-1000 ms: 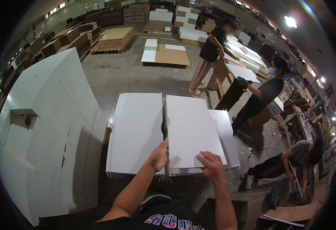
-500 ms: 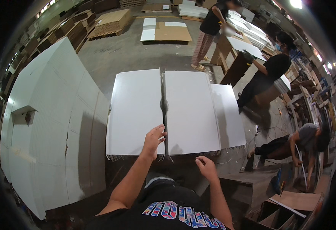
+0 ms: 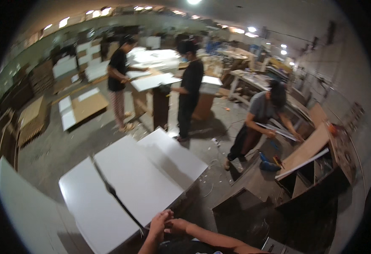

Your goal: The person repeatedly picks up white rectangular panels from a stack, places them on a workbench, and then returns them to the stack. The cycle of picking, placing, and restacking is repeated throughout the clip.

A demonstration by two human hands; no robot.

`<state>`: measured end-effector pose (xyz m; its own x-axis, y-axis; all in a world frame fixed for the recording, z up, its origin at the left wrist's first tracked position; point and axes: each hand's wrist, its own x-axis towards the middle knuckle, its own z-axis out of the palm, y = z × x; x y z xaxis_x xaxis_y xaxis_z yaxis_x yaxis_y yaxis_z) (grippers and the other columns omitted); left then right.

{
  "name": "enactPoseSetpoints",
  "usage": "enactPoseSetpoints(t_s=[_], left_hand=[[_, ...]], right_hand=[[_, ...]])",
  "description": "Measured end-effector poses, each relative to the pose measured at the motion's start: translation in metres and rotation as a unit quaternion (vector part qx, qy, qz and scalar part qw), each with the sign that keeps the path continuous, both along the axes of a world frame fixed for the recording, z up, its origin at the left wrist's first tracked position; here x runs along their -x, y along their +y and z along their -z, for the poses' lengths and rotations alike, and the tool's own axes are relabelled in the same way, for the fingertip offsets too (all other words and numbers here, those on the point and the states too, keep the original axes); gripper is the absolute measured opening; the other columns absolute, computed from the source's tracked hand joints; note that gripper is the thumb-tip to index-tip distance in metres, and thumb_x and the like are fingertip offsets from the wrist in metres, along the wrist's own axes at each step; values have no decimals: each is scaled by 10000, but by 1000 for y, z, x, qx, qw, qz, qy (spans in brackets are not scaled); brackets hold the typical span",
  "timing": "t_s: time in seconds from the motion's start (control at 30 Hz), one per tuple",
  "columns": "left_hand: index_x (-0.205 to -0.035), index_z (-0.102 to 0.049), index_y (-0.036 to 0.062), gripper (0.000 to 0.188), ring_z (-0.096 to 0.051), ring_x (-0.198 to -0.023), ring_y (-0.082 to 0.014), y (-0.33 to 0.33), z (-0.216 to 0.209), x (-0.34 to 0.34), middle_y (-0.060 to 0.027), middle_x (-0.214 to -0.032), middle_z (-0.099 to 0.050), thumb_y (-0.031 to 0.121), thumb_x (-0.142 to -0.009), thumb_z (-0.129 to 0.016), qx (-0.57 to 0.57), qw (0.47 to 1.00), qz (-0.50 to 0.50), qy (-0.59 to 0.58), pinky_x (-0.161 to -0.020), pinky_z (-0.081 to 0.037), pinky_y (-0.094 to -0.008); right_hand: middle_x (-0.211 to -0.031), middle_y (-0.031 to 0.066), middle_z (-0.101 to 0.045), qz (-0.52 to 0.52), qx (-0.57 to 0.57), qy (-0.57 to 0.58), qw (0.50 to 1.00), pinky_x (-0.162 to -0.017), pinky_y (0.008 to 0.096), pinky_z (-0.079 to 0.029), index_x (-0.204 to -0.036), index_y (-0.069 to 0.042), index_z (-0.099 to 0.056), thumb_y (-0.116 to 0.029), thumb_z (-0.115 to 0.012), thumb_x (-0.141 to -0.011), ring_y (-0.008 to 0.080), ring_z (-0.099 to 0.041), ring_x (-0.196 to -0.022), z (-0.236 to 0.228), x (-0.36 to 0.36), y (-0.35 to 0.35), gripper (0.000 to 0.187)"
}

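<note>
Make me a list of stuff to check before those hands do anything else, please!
1. Left hand and right hand empty: cannot tell, the fingers overlap.
2. Left white board and middle white board lying flat: ok.
3. Those two boards pushed together: not ok, a dark gap runs between them.
4. Right white board in full view: not ok, the middle one seems to cover part of it.
5. Blue tool off these boards: ok, it lies away to the right.
6. Worker in grey clear of them: ok, bent over at the right.
</note>
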<state>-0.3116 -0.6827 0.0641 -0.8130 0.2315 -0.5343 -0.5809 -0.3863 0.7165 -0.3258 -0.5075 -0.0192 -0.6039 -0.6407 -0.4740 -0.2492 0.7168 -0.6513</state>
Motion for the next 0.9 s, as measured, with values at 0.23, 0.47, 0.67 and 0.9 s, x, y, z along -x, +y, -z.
enactPoseSetpoints(t_s=[0.23,0.47,0.67,0.9], left_hand=[[-1412,-751,-29,368,-783,-1154,-161,19,-10,26,-106,-1307,-831,262,-1198,-680,74,947,274,148,-1028,-626,-362],[-1066,-821,36,196,-711,-787,-114,73,-52,0,7,-809,-746,230,-1100,-814,61,906,365,204,-687,-592,-320],[-1455,-680,33,425,-684,-1345,-258,123,-63,-72,-161,-1384,-741,73,-1045,-782,-185,744,509,392,-1141,-560,-442],[-1529,-709,113,481,-651,-1382,-433,134,-70,-156,-201,-1517,-704,361,-1118,-680,-97,439,507,735,-1234,-479,-553]], right_hand=[[-1465,226,-736,186,46,30,981,-1070,519,-607,-1598,-87,-600,-431,-646,-1145,390,-727,-1285,4,-54,22,571],[-1434,211,-717,486,273,-3,830,-1043,482,-601,-1612,-6,-576,-348,-742,-1131,340,-715,-1214,-13,-120,14,613],[-1490,189,-701,568,333,-3,753,-1090,483,-587,-1606,-13,-579,-375,-669,-1160,330,-717,-1256,-60,-139,9,581],[-1555,163,-682,681,488,17,546,-1145,485,-571,-1599,-22,-583,-407,-584,-1195,317,-721,-1305,-103,-223,23,559]])
